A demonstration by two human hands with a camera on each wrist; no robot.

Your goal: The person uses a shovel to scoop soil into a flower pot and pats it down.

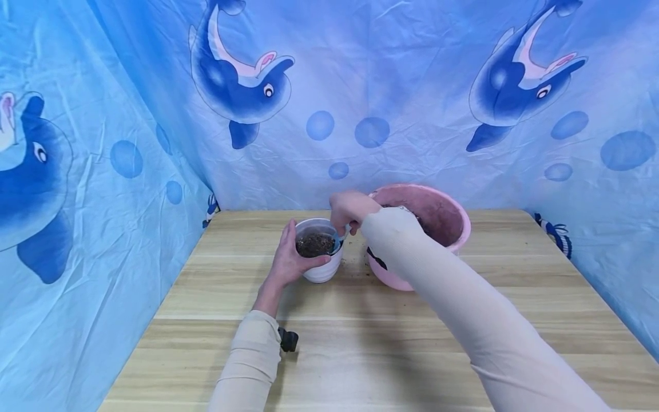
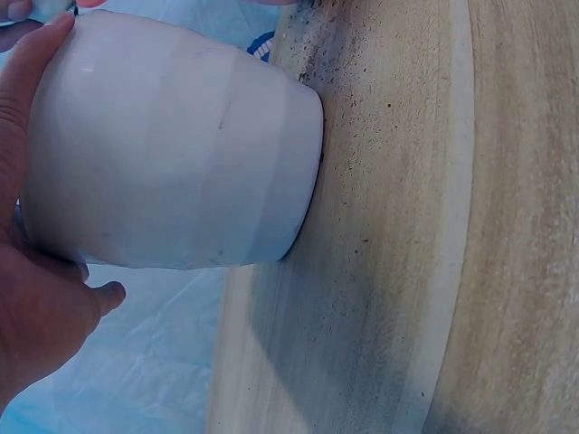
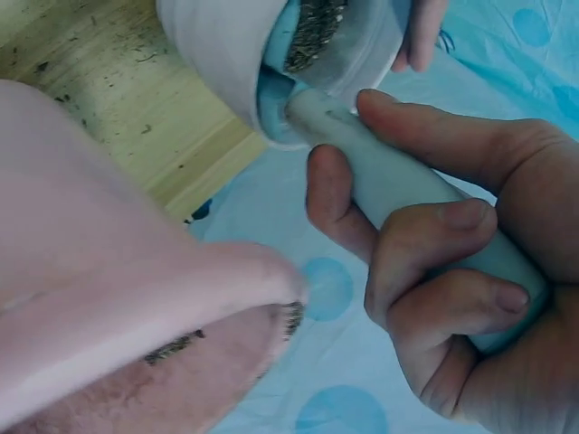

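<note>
A white ribbed flower pot (image 1: 323, 271) stands upright on the table, with dark soil (image 1: 314, 245) inside. My left hand (image 1: 292, 260) holds the pot from its left side, thumb across the near rim and fingers round the far side. In my right hand (image 1: 351, 209) is a light blue trowel (image 3: 389, 167); the right wrist view shows the fingers curled round its thick handle. The trowel's blade (image 3: 282, 45) sits inside the pot against the wall, beside the soil. Soil partly hides the blade's lower end.
Just right of the pot is a pink bucket (image 1: 462, 220), tilted toward the pot's side, with dark soil inside; my right forearm covers part of it. Soil crumbs (image 2: 339, 99) are scattered on the wooden table (image 1: 329, 366) between them. Blue dolphin-print cloth (image 1: 412, 160) encloses the table.
</note>
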